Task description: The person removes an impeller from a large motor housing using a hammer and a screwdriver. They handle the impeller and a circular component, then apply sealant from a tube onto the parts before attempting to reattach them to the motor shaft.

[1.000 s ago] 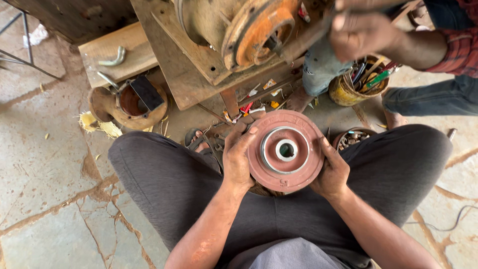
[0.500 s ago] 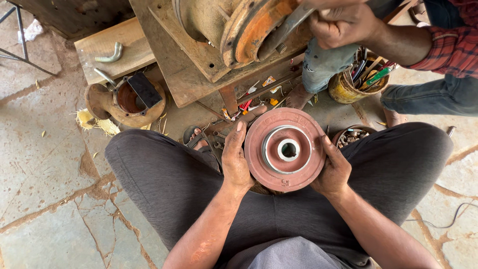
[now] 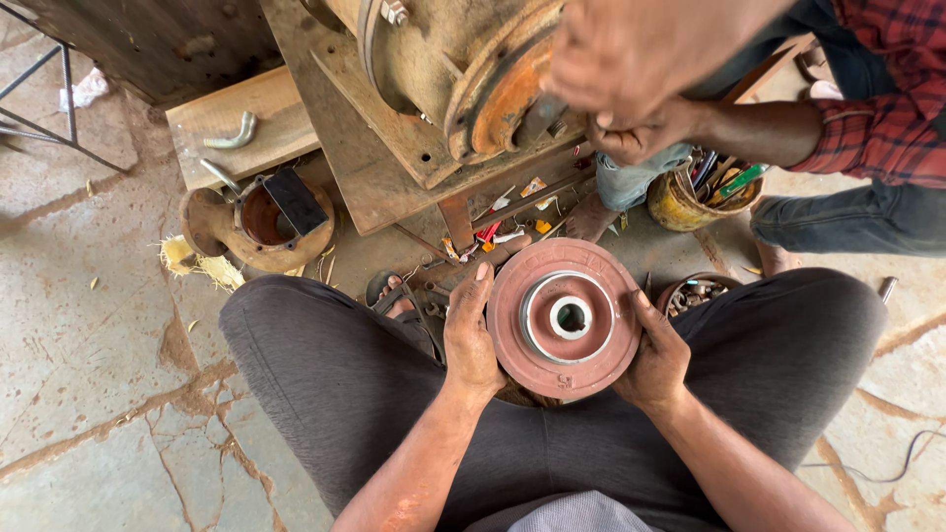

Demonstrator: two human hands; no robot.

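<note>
At the frame's centre, the left hand [image 3: 473, 340] and right hand [image 3: 655, 355] clasp opposite edges of a reddish round metal disc [image 3: 565, 317] held over the lap. Above it, a co-worker's hand [image 3: 641, 133] touches the rusty machine housing [image 3: 463, 74], with a yellow tool tin [image 3: 680, 205] at upper right.

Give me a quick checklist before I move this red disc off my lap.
1. Left hand on the disc: ok, palm and fingers against its left edge.
2. Right hand on the disc: ok, it cups the right edge.
3. Disc level: ok, its face points up between the knees.
4. Centre hole free: ok, nothing sits in the pale ring.
5. Space ahead: not ok, a co-worker's hand works at the rusty machine just beyond.
6. Ground below: not ok, loose small tools and a bowl of bits lie near the knees.
</note>
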